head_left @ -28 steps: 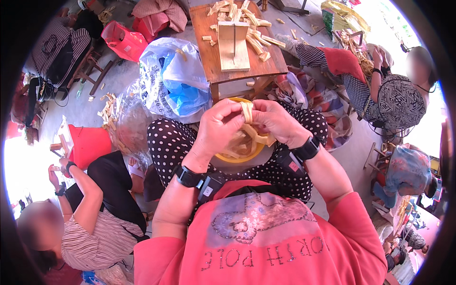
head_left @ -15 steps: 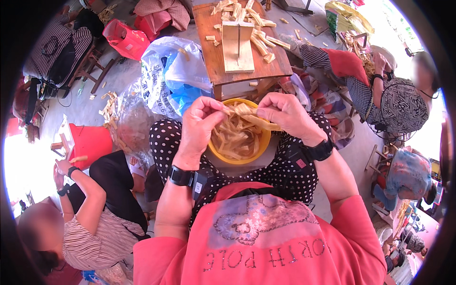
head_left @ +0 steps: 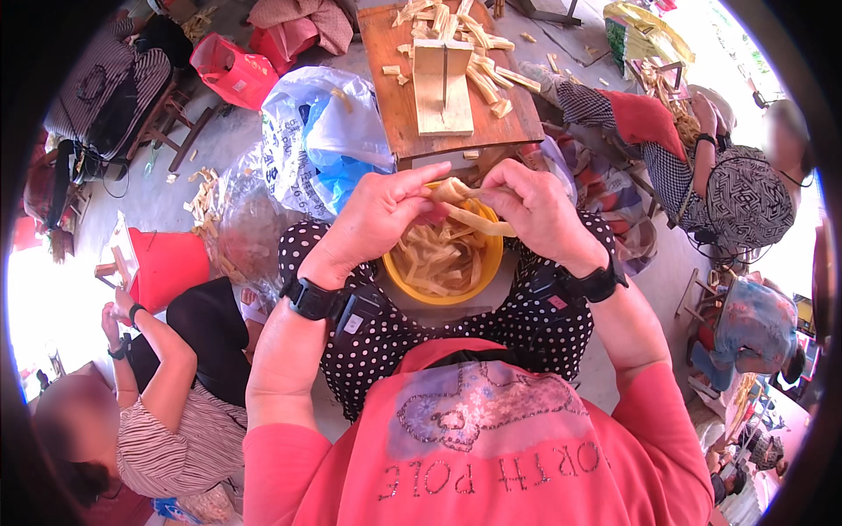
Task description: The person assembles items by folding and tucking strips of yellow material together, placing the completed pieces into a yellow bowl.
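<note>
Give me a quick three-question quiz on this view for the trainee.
1. True or false: both hands grip the same pale strip.
2. What lies under the hands? A) a yellow bowl of strips B) a red bag C) a wooden stool
3. What does each wrist wear?

Key:
1. True: left hand and right hand both pinch it.
2. A.
3. A black band.

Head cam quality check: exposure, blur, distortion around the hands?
Head view: strong fisheye, black vignette ring, wooden table edges bowed. Daylight blows out the left rim and upper right corner. Centre evenly lit and sharp: left hand and right hand grip a pale strip over the yellow bowl, no motion smear. Bystanders' faces are blurred.
</note>
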A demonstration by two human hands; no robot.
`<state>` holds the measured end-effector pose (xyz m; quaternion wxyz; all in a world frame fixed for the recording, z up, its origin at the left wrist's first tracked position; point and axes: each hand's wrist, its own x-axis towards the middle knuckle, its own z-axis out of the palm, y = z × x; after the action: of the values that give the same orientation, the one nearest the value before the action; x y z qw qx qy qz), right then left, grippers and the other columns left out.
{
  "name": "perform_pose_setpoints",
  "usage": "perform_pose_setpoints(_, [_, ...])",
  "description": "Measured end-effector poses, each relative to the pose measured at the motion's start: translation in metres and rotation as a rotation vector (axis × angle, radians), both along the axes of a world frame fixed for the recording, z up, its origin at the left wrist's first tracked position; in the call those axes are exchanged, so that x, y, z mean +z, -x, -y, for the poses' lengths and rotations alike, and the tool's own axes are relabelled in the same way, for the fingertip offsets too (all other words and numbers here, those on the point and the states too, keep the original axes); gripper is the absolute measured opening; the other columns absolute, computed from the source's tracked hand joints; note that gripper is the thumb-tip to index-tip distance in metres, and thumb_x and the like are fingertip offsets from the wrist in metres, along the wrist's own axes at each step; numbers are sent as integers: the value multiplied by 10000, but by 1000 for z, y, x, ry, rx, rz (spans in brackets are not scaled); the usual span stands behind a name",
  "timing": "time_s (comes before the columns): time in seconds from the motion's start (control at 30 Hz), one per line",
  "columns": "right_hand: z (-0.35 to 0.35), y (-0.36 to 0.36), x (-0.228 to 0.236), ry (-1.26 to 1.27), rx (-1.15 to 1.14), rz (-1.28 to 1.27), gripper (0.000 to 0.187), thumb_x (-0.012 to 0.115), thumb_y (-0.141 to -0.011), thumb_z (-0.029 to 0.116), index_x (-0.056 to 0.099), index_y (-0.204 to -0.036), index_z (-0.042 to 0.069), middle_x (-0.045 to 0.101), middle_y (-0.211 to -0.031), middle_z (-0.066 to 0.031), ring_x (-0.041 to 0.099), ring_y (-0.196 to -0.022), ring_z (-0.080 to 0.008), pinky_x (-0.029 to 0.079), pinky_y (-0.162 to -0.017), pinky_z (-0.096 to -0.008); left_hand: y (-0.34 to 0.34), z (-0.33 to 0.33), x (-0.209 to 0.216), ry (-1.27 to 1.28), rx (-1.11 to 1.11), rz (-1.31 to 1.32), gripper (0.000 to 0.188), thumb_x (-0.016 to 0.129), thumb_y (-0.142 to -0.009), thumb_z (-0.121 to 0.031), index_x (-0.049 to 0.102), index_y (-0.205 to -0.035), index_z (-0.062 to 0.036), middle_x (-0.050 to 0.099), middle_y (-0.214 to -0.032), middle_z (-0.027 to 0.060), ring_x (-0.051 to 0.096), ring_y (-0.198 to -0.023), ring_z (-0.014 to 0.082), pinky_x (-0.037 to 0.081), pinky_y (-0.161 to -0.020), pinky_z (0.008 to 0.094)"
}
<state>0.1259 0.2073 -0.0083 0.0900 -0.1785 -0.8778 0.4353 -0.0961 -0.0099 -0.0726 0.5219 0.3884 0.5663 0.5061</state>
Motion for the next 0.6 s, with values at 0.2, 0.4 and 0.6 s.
perform_pose_setpoints(0.2, [-7, 11, -15, 68, -10, 137, 150, 873, -1192, 132, 787, -1215, 11, 817, -1030, -118, 757, -915, -206, 602, -838, -389, 19, -5, -11, 41, -52, -290, 674, 675, -1214, 43, 628, -1877, -66, 957, -1362, 110, 886, -1275, 148, 693, -1160, 345])
perform_pose_setpoints(0.4, [-24, 36, -23, 235, 0, 31, 145, 873, -1189, 135, 799, -1199, 11, 833, -982, -96, 780, -885, -187, 628, -823, -385, 22, -44, -8, -56, 46, 19, 361, 824, -1231, -66, 809, -1585, 2, 927, -1314, 51, 865, -1200, 107, 696, -1086, 307])
perform_pose_setpoints(0.6, [-69, 44, -49, 451, -65, 147, 182, 852, -1239, 166, 805, -1222, -9, 775, -1031, 59, 654, -970, -26, 573, -839, -277, 49, -70, -32, -15, 96, 306, 206, 813, -1246, -69, 872, -1434, -6, 913, -1179, 70, 865, -1007, 130, 713, -945, 304])
